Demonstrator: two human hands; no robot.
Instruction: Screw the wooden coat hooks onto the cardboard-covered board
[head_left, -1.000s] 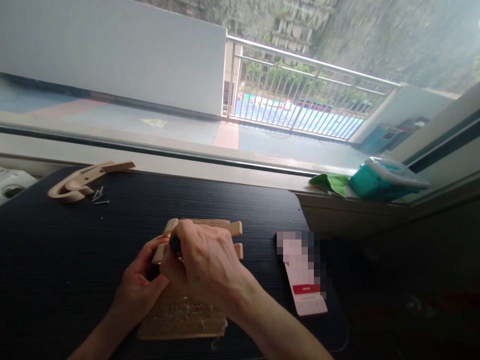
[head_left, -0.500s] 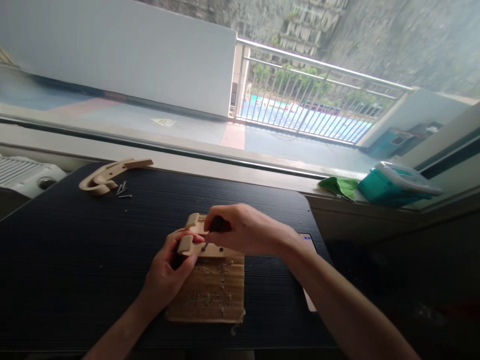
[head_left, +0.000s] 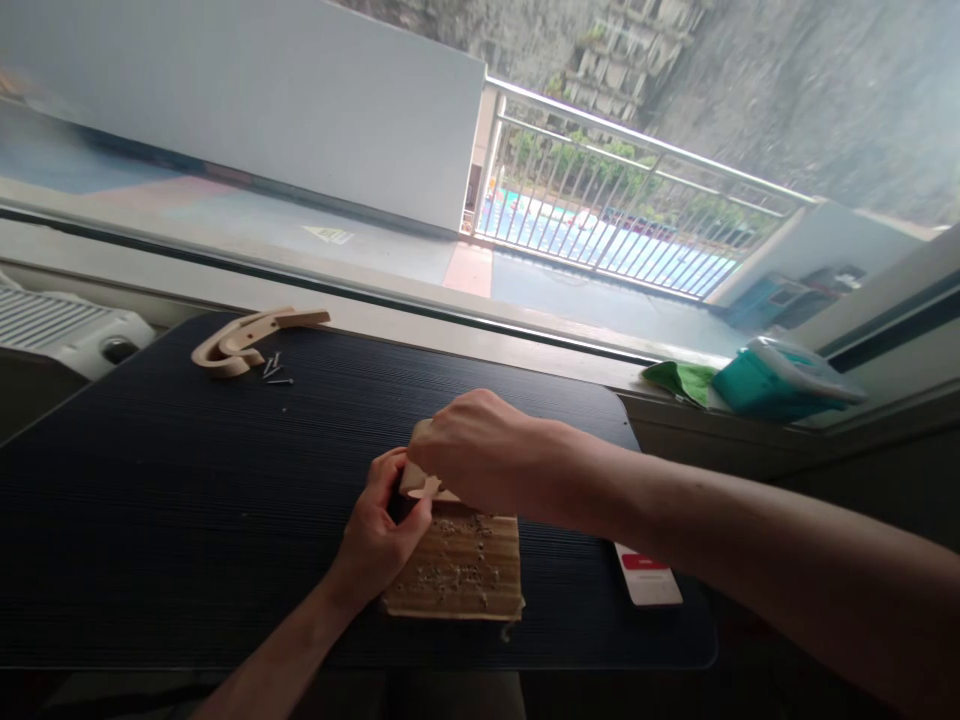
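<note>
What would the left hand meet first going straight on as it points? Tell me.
The left hand would first meet the pale wooden piece it grips; the right hand seems next, though depth is unclear.

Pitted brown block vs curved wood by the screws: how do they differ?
Shape: the block has straight edges; the curved wood bends like a hook.
Surface: the block's top is pitted; the curved wood looks smoother.
Place: the block lies by the left hand; the curved wood lies beside screws.
Shared: both rest on the dark table.
</note>
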